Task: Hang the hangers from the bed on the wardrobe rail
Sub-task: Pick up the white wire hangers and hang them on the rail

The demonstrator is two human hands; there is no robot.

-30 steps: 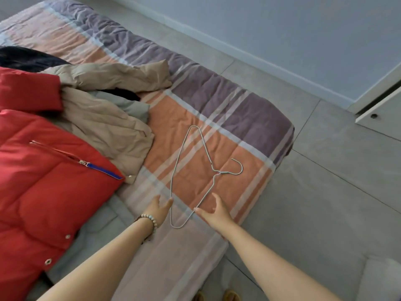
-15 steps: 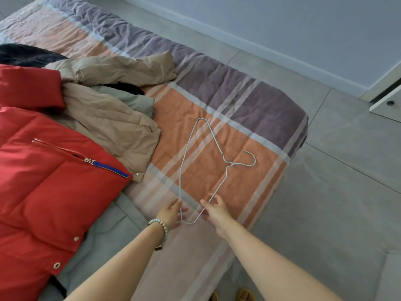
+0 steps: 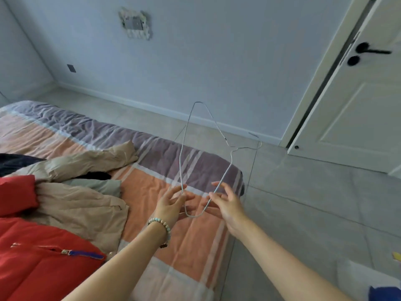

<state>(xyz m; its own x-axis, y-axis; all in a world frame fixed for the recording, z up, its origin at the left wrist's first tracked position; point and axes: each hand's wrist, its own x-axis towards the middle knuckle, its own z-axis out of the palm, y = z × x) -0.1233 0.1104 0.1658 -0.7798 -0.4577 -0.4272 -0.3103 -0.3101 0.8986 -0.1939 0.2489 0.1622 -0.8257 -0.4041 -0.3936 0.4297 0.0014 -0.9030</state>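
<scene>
Holding wire hanger [image 3: 181,153] in the air above the bed [image 3: 149,192] corner, near centre, hook turned toward 3 o'clock. Pinching its lower bend at 6 o'clock with left hand [image 3: 171,205]. Just beside at 5 o'clock, right hand [image 3: 227,206] with fingers [image 3: 223,187] spread, wire crossing thumb; cannot tell whether gripping, too blurred. Heaped at 8 o'clock: red jacket [image 3: 43,268], tan jacket [image 3: 76,205].

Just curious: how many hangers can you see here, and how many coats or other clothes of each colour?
wire hanger: 1, held up by the left hand and right hand
red jacket: 1
beige coat: 1
dark garment: 1, mostly hidden
grey-green cloth: 1, possibly part of the beige coat
Total: 5
</scene>
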